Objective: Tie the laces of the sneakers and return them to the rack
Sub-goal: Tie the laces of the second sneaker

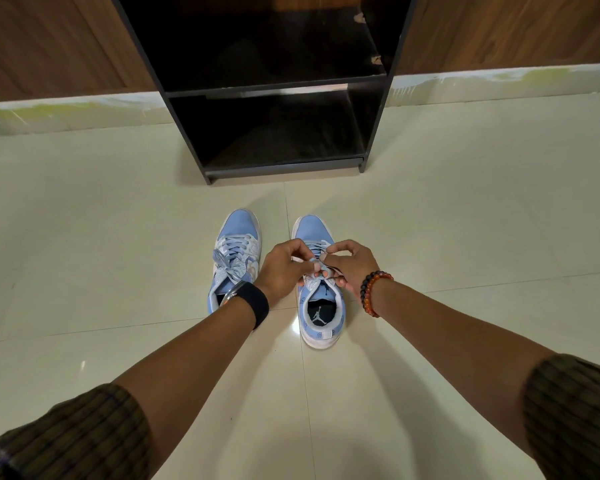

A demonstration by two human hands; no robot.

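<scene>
Both my hands, left hand (284,268) and right hand (347,263), pinch right sneaker (321,289) laces (315,261); uneven pull risks slack knot.

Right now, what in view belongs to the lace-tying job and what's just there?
Part of the job:
- right sneaker, laces pinched by both hands
- left sneaker, already showing a bow
- left hand, right hand
- black rack, shelves dark

Just there:
- black watch on left wrist
- bead bracelet on right wrist
- tiled floor
- wood wall panels
</scene>
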